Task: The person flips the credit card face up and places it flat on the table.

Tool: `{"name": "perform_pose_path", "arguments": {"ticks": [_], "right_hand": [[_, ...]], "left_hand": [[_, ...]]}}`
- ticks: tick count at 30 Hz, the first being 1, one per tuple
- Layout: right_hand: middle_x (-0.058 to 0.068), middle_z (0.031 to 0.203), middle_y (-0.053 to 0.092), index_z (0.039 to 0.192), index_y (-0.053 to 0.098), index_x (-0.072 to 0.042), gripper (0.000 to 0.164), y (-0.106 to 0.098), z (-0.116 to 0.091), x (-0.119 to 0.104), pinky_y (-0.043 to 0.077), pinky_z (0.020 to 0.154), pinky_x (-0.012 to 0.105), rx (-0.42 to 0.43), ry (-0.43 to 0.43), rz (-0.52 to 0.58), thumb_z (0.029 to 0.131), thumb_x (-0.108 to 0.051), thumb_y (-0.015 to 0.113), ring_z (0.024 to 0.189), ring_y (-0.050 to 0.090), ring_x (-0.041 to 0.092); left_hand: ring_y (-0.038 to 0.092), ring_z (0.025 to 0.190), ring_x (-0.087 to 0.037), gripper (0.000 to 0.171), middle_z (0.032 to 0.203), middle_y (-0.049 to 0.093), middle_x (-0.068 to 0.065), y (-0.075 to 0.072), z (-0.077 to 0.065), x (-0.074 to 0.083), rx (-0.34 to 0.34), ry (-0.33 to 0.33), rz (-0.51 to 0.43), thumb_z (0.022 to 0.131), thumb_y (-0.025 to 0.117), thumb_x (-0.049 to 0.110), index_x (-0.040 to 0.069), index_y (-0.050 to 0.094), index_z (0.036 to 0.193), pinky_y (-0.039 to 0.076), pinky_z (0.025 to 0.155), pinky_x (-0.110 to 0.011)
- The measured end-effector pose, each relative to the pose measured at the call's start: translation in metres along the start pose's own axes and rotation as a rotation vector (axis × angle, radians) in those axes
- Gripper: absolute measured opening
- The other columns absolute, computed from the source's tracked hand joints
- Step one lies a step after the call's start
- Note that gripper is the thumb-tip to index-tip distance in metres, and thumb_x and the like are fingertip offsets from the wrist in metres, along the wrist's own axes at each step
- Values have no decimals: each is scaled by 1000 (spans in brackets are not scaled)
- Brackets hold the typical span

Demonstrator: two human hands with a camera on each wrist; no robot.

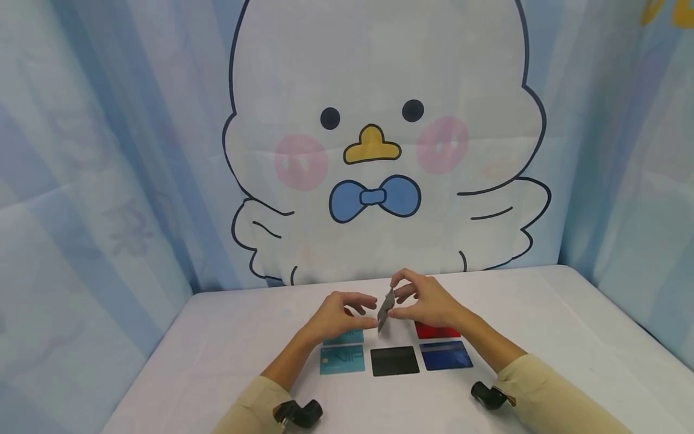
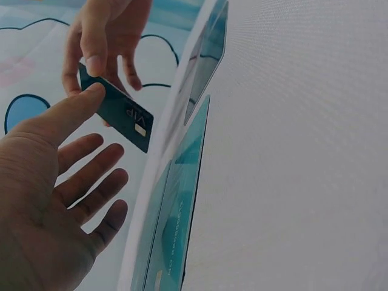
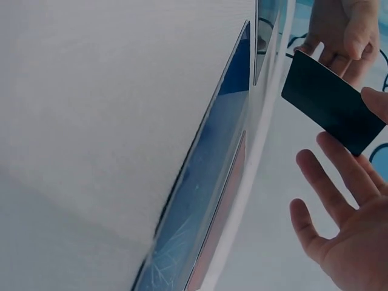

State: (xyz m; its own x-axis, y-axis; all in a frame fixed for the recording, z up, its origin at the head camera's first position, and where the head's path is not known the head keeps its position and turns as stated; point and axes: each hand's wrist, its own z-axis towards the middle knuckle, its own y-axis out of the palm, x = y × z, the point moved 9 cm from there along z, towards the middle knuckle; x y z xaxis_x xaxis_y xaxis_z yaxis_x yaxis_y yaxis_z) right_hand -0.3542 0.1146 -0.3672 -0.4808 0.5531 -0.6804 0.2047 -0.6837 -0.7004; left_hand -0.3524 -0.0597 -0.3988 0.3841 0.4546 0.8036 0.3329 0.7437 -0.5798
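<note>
A dark bank card, with "VIP" lettering and a gold chip on one face, is tilted on edge above the table. My right hand pinches it between thumb and fingers. Its plain back faces the right wrist camera. Close on its other side is my left hand, fingers spread and slightly bent, thumb tip overlapping the card in the left wrist view. Below the hands lie a teal card, a second teal card partly hidden behind the left hand, a black card, a blue card and a red card.
The cards lie flat in two rows on a white-covered table. Behind it hangs a curtain printed with a cartoon bird, and more curtain closes both sides. Black wrist devices sit at both sleeves.
</note>
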Motion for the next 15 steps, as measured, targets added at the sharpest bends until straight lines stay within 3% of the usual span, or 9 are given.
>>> {"name": "perform_pose_path", "arguments": {"ticks": [15], "right_hand": [[4,120,78,125,56,-14,49,-1,-5,4,50,102,63,-8,23,33,88,-32,82,120,66,32]], "left_hand": [[66,107,-19,53,123,74,-1,3,2,-5,-24,-12,41,86,86,34,18,71,134,57,88,-32]]}}
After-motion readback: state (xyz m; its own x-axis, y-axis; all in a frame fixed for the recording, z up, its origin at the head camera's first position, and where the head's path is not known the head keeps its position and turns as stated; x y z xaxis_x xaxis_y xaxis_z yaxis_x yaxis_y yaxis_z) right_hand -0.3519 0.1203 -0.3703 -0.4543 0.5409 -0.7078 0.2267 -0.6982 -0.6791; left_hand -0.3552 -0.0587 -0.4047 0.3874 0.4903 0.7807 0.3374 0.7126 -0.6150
